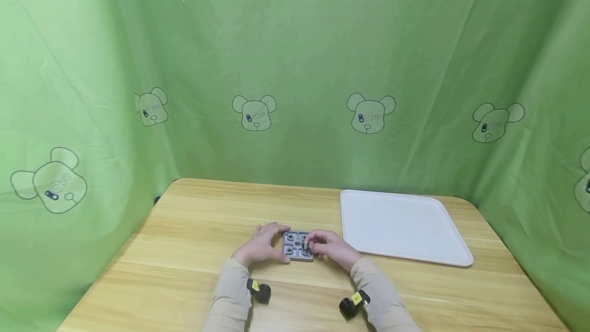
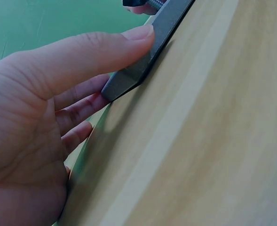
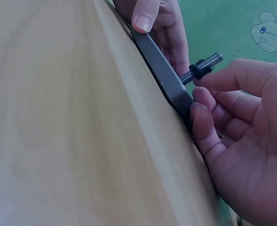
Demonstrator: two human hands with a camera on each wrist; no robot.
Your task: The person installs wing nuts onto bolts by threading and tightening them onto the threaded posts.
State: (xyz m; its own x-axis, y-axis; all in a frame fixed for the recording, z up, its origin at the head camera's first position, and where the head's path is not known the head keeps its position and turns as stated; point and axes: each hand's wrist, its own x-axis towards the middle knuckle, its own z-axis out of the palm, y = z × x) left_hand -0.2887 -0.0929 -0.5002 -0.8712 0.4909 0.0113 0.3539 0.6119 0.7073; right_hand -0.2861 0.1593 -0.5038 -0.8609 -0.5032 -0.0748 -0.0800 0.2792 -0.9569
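The head view alone shows the upper face of the square grey plate [image 1: 297, 248], with its raised, holed blocks; it sits on the bench [image 1: 184, 270] between the two hands, just left of a white tray [image 1: 401, 227]. The right wrist view makes out what the head view blurs: a threaded stud [image 3: 217, 58] leaning up from the plate, a black nut [image 3: 202, 68] partway along it. The left wrist view adds the plate's bevelled side and cuts off most of the stud. The left hand [image 1: 262, 245] grasps the plate, thumb pressed to its near edge, fingers spread towards the far one. The right hand [image 1: 333, 248] comes in from the opposite side, fingers bent, index tip touching the nut, thumb against the plate's corner; whether its grip pinches the nut, I cannot tell. Both forearms angle inward.
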